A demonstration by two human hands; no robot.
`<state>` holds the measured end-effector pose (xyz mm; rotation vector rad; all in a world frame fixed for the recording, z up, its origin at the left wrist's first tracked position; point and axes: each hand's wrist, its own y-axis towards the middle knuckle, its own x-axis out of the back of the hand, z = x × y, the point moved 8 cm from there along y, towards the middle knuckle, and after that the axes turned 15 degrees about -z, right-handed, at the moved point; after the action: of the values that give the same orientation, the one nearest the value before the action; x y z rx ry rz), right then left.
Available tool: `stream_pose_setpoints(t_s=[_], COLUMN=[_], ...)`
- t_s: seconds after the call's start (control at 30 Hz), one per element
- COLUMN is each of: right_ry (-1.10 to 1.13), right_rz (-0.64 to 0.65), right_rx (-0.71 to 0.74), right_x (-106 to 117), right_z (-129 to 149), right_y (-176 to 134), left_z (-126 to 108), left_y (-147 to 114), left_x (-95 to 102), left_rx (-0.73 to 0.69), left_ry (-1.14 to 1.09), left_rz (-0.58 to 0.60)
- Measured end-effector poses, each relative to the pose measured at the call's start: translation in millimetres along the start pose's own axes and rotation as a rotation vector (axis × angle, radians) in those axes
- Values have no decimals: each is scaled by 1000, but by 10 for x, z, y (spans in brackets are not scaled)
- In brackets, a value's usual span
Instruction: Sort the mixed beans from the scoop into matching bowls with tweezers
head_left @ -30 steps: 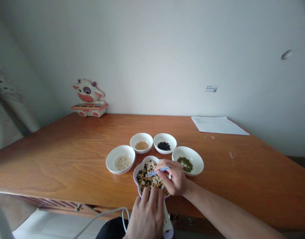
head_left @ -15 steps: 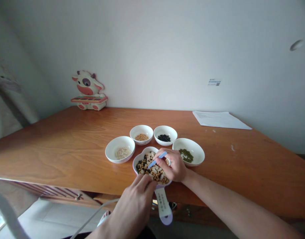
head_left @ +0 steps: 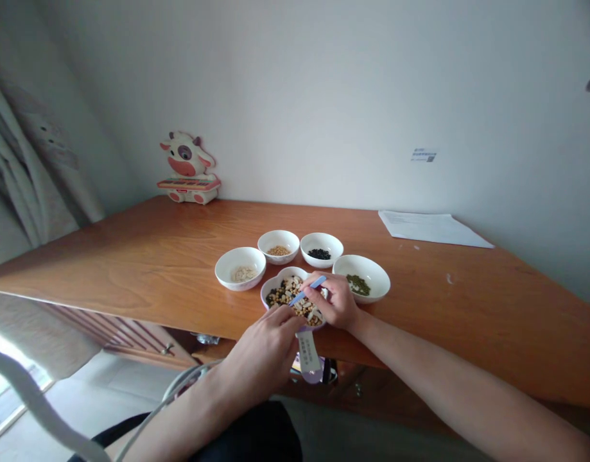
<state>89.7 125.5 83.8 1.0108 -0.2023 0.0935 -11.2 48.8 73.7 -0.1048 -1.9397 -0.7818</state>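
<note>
A flower-shaped bowl with a lilac handle [head_left: 310,360] holds a mix of peanuts, yellow beans and dark beans at the table's front edge. My right hand [head_left: 337,301] is closed around blue tweezers [head_left: 307,290], their tips pointing down left over the mix. Curled at the bowl's near left rim, my left hand [head_left: 270,343] appears to grip it; its fingertips are partly hidden. Around the far side stand white bowls of pale flat pieces [head_left: 243,274], yellow beans [head_left: 278,251], black beans [head_left: 319,254] and green beans [head_left: 358,285].
A cow-shaped toy piano [head_left: 189,168] stands at the back left of the wooden table [head_left: 145,256]. White papers [head_left: 434,229] lie at the back right. A grey tube [head_left: 39,410] and a thin cable pass at lower left, beside my left arm.
The whole view has shifted, so the bowls appear slightly higher. The tweezers' tips have come closer to my left fingers, which reach a little further over the bowl's near rim.
</note>
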Motion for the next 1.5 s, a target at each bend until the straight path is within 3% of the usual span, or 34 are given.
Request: stream_pose_setpoints(t_s=[0.2, 0.4, 0.63, 0.97, 1.27, 1.5], right_ry=[-7, -15, -26, 20, 12, 27], right_rz=[-13, 4, -5, -12, -17, -49], right_rx=[13, 5, 2, -13, -85, -87], right_x=[29, 8, 4, -16, -22, -51], right_z=[10, -6, -12, -2, -51, -26], right_y=[-51, -67, -66, -49, -60, -74], left_z=[25, -9, -99, -90, -61, -62], left_y=[6, 9, -2, -52, -175, -231], left_x=[-57, 28, 74, 31, -26, -57], left_rx=[-51, -147, -164, -142, -70, -16], left_ry=[85, 122, 201, 257, 231, 304], left_rz=[143, 338, 450, 409, 241, 175])
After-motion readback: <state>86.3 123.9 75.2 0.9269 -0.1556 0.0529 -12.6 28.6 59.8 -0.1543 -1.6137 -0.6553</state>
